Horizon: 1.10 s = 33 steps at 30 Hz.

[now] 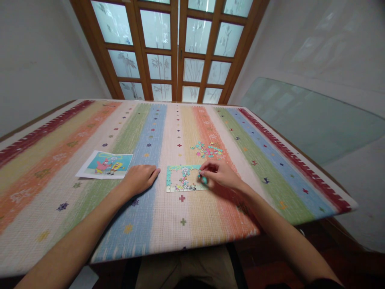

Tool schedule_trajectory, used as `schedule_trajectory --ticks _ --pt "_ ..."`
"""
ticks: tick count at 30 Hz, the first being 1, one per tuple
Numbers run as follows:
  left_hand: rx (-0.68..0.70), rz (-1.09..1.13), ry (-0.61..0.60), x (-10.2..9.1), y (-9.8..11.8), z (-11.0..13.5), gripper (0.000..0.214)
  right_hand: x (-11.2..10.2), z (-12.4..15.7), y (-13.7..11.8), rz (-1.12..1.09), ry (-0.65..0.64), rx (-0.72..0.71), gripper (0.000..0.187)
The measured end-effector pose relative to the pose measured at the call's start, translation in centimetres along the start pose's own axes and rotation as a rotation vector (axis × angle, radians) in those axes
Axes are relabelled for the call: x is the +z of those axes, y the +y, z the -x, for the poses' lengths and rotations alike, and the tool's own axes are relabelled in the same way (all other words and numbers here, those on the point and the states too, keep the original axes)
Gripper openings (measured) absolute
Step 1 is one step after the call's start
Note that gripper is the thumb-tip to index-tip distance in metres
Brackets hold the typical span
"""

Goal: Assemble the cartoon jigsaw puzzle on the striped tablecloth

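Note:
A partly assembled jigsaw puzzle [184,171] lies flat on the cloth, its border joined on the sides that show, with gaps inside where the tablecloth shows through. My right hand [221,174] is over its right side, thumb and fingers pinched on a small teal puzzle piece [204,180]. The hand hides part of the puzzle's right edge. To the left of the puzzle, my left hand [140,177] rests on the cloth with its fingers curled in, and nothing shows in it. Beside that hand lies a printed cartoon picture [106,164], slightly creased.
Loose puzzle pieces [208,151] are heaped just beyond the puzzle. A striped tablecloth [120,224] covers the table, whose near edge is close to my body. Wooden doors with glass panes [159,66] stand behind, and a greenish glass panel [303,114] is at the right.

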<state>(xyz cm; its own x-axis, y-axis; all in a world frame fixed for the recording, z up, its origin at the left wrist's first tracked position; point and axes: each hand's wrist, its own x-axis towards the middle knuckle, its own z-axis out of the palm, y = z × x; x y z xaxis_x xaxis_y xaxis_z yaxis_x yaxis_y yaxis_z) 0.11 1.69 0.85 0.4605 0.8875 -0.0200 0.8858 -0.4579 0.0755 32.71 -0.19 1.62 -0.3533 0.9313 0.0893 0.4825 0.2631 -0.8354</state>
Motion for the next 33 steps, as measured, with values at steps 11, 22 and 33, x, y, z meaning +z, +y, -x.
schedule_trajectory --ticks 11,22,33 --pt "0.003 -0.020 -0.019 -0.2 0.1 0.1 0.053 2.0 -1.1 -1.8 -0.095 -0.156 0.052 0.009" --pt "0.001 -0.011 -0.009 -0.3 0.1 0.1 0.053 2.8 -1.2 -1.5 -0.026 -0.192 0.038 0.009" --pt "-0.002 0.009 -0.021 -0.3 0.2 0.1 0.051 3.1 -1.2 -1.7 0.199 -0.146 -0.072 0.011"
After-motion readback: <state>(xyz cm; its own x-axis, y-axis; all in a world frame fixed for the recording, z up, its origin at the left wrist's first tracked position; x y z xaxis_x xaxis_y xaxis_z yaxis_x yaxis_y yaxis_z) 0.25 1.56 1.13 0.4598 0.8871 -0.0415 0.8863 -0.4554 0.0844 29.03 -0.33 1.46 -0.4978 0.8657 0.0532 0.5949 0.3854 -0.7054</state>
